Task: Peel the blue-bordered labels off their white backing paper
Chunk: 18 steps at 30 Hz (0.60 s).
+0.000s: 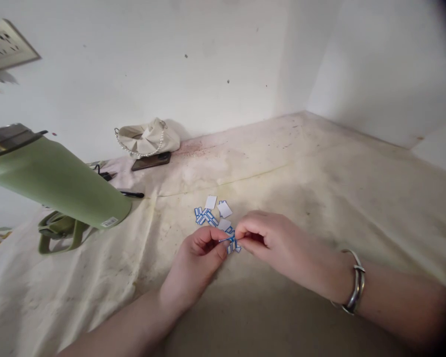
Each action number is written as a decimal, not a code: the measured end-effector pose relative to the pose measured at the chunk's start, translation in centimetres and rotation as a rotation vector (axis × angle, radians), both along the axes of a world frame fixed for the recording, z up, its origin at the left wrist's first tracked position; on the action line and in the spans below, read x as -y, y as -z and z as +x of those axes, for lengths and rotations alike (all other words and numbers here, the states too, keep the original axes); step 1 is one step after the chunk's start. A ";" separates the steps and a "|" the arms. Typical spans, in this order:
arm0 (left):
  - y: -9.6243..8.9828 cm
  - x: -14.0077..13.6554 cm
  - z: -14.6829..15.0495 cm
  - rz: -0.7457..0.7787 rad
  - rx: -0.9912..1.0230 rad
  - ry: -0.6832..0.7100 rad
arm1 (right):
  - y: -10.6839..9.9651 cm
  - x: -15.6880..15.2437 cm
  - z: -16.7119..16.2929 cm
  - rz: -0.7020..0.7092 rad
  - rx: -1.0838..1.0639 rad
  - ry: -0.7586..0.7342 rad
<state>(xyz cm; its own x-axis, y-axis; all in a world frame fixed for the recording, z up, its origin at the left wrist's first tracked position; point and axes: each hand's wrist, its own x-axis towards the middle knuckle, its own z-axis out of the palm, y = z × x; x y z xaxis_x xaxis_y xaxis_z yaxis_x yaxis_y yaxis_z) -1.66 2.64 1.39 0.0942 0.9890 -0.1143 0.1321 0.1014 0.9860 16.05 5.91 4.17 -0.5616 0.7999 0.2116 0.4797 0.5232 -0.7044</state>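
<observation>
My left hand point(196, 260) pinches a small, thin blue-edged piece point(226, 239) between thumb and forefinger. At its other side my right hand point(282, 245), with fingers pinched together, meets the piece; its fingertips hide what they grip. Just beyond and beneath my fingers lies a loose group of small flat pieces with blue outlines on white point(206, 217). Among them are plain white squares point(210, 202), some overlapping the patterned ones. A silver bangle point(357, 285) circles my right wrist.
A green tumbler point(70, 178) stands at the left beside a green strap-like loop point(61, 233). Behind it lie a black pen point(132, 194), a phone point(151, 161) and a cream pouch with a beaded strap point(148, 136). Creased pale cloth point(319, 198) covers the table up to the wall.
</observation>
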 end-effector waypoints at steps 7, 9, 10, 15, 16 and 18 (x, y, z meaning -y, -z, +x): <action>-0.1 0.1 0.1 -0.002 0.022 0.008 | 0.7 0.0 -0.1 -0.105 -0.031 0.088; -0.1 0.1 0.1 0.004 0.021 0.015 | 0.7 -0.1 0.0 -0.071 -0.023 0.071; -0.1 0.1 0.1 0.007 0.020 0.024 | 0.6 -0.1 0.1 -0.042 -0.014 0.048; -0.2 0.1 0.2 0.012 -0.033 0.087 | 0.3 -0.4 0.5 -0.002 0.063 -0.053; -0.3 0.1 0.2 0.013 -0.047 0.093 | 0.4 -0.4 0.6 -0.006 0.069 -0.052; -0.3 0.1 0.3 0.018 -0.067 0.096 | 0.4 -0.5 0.7 0.013 0.065 -0.052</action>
<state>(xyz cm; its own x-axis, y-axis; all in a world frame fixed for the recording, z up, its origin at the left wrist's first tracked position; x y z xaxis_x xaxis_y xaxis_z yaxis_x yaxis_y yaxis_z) -1.38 2.51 1.73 0.1817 0.9776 -0.1059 0.2062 0.0674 0.9762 16.75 6.37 3.75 -0.6150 0.7669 0.1834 0.4962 0.5571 -0.6659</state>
